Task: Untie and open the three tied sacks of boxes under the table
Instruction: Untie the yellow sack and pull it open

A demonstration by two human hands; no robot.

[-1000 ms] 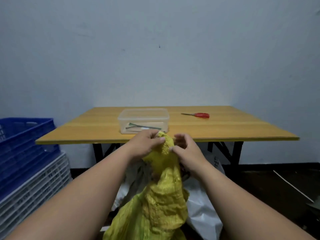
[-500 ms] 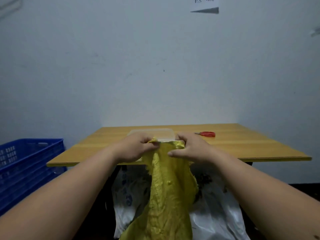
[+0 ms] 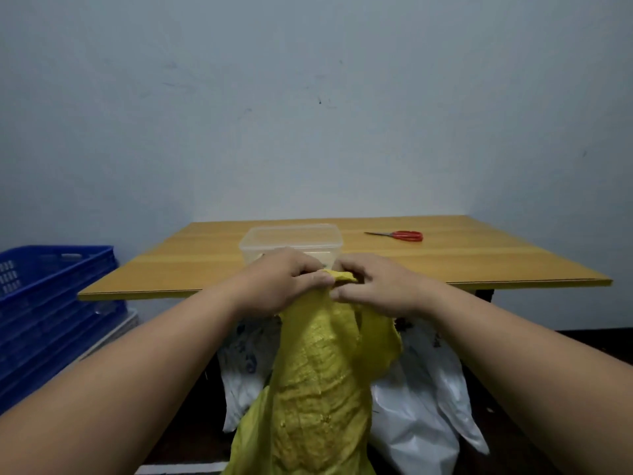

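Head view: yellow sack (image 3: pixel 318 389) held up by its gathered top, in front of the near edge of the bench (image 3: pixel 479 262), body of woven fabric hanging down from the hands to the bottom of frame. Top of sack bunched into a small folded lip between the two hands, level with the bench edge. Cannot tell whether a knot or tie remains at the neck; hidden by fingers.

Left hand (image 3: pixel 284 286): grip clenched on the left side of the sack top, fingers curled over the fabric, thumb pressed against the lip. Right hand (image 3: pixel 373 286): grip pinching the right side of the same lip, fingers curled, a loose flap of yellow fabric falling under the wrist. Hands nearly touching each other over the sack neck.

Behind the yellow sack, under the bench: white sacks (image 3: pixel 421 406), one to its left with dark printed marks, one to its right plain and glossy, both partly hidden by the yellow fabric. State of their tops not visible.

On the bench, just beyond the hands: clear plastic container (image 3: pixel 291 240) with lid on, contents hidden by the hands. Further right on the bench top, well apart from the container: red-handled scissors (image 3: pixel 397 235), lying flat, blades pointing left.

Left of the bench: blue plastic crates (image 3: pixel 51 303), stacked, with a pale grey crate beneath. Plain grey-blue wall behind.
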